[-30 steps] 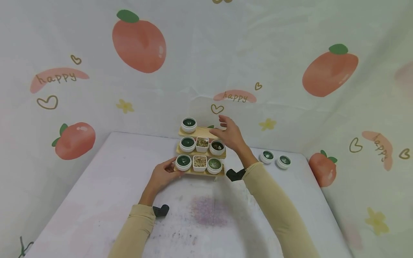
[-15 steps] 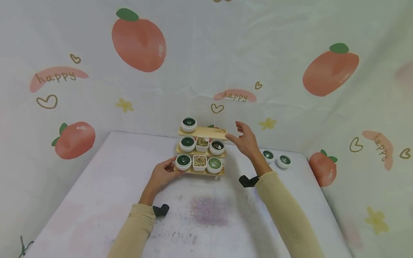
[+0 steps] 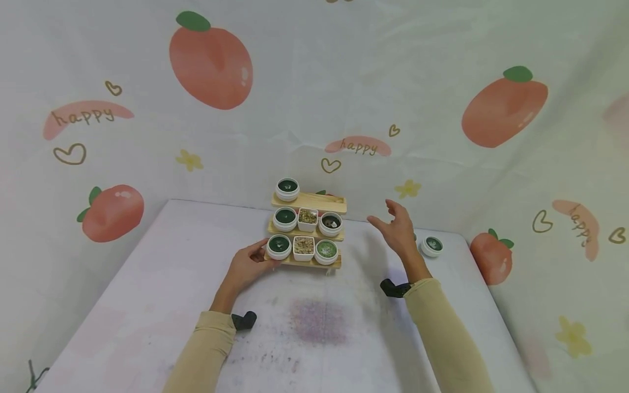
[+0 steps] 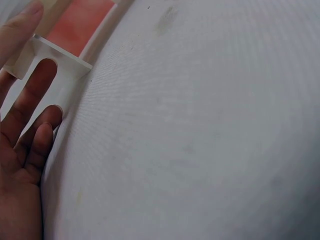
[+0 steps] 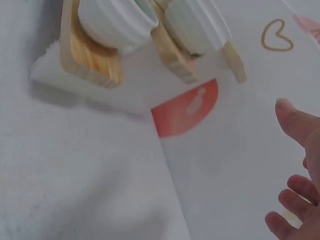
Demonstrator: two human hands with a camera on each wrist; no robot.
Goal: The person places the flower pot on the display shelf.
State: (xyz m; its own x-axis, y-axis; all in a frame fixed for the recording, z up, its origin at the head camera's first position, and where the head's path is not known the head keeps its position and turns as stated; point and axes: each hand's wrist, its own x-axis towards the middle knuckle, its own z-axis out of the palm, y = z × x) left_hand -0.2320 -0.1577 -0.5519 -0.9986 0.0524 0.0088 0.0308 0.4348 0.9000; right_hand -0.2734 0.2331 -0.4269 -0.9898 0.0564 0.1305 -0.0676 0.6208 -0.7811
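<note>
A three-tier wooden stand (image 3: 319, 202) with white supports stands on the table. My left hand (image 3: 245, 267) holds its lower left end, thumb at the front, other fingers against the white side support (image 4: 70, 60) in the left wrist view. On the bottom tier sit a dark green round bowl (image 3: 279, 246), a square bowl of grainy bits (image 3: 304, 248) and a lighter green bowl (image 3: 326, 252). The middle tier carries two round bowls around a square bowl (image 3: 308, 219). One round bowl (image 3: 287, 189) occupies the top tier's left end. Right of the stand, my right hand (image 3: 399, 232) hovers empty, fingers spread.
A white round bowl (image 3: 432, 246) with dark green contents rests on the table at the back right. Another beside it is almost wholly hidden behind my right hand. A fruit-printed cloth (image 3: 295, 82) hangs behind the white-covered table (image 3: 172, 262).
My right hand has moved away from the top tier, rightward and slightly down, now covering one of the loose bowls. The left hand stays on the stand.
</note>
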